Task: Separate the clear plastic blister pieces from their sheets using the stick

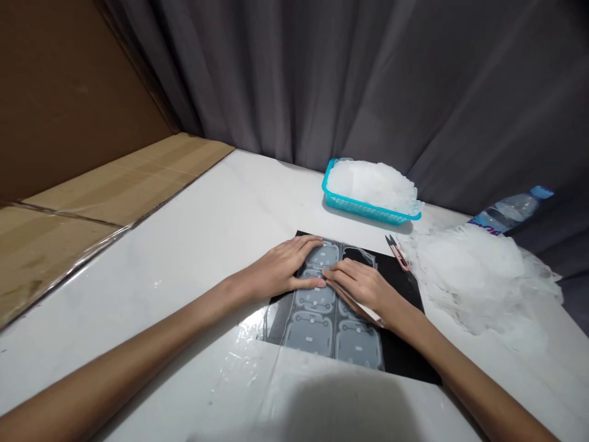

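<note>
A clear film sheet with several die-cut rounded shapes lies on a black mat on the white table. My left hand rests flat on the sheet's upper left part, fingers stretched out. My right hand lies on the sheet beside it, fingers together, the fingertips pressed at a spot on the film near my left thumb. Whether the right fingers pinch a piece of film cannot be made out.
A turquoise basket heaped with clear film pieces stands behind the mat. A loose pile of film scraps lies at the right, with small pink snips beside it. A water bottle lies far right. Cardboard borders the left.
</note>
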`<state>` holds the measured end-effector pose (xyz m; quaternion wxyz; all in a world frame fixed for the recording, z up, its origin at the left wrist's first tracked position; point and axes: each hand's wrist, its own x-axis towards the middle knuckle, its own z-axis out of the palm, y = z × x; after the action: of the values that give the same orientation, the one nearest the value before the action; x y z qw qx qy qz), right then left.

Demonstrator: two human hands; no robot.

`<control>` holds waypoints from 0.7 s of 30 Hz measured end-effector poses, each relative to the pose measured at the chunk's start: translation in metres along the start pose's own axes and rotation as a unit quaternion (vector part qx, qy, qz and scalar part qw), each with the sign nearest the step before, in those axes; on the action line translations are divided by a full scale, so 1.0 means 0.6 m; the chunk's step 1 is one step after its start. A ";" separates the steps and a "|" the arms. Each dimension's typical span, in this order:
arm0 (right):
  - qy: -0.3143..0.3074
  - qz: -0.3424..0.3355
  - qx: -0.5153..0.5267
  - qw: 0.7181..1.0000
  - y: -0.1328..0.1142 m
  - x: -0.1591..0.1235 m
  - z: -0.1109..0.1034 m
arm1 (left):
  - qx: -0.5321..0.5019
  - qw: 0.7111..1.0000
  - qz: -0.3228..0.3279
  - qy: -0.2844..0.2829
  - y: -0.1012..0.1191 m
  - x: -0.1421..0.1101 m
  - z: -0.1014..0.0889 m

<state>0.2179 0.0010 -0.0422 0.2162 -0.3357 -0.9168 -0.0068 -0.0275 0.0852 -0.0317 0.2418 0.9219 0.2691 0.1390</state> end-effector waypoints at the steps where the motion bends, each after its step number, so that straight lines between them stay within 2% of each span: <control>1: 0.003 0.003 -0.018 1.000 -0.001 0.002 0.005 | 0.000 1.000 -0.001 0.001 0.001 -0.001 0.000; 5: 0.004 0.064 -0.047 0.997 -0.012 0.014 0.012 | -0.001 1.000 -0.011 0.004 0.005 -0.003 -0.002; 8: -0.008 0.073 -0.058 0.996 -0.016 0.015 0.015 | 0.028 0.997 -0.038 0.064 0.011 -0.005 -0.003; 10: -0.016 0.068 -0.068 0.995 -0.012 0.011 0.023 | 0.055 0.988 -0.083 0.119 0.017 -0.009 -0.001; 12: -0.014 0.067 -0.068 0.995 -0.007 0.006 0.032 | 0.051 0.979 -0.132 0.145 0.024 -0.014 0.002; 16: 0.012 0.077 -0.051 0.996 -0.008 0.005 0.038 | -0.061 0.979 -0.152 0.118 0.035 -0.022 0.014; 21: 0.019 0.083 0.006 0.996 -0.008 0.011 0.022 | -0.170 0.960 -0.188 0.121 0.035 -0.018 0.022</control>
<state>0.2053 0.0036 -0.0506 0.2355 -0.4089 -0.8816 0.0101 -0.0226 0.0588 -0.0332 0.3821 0.7762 0.4374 0.2453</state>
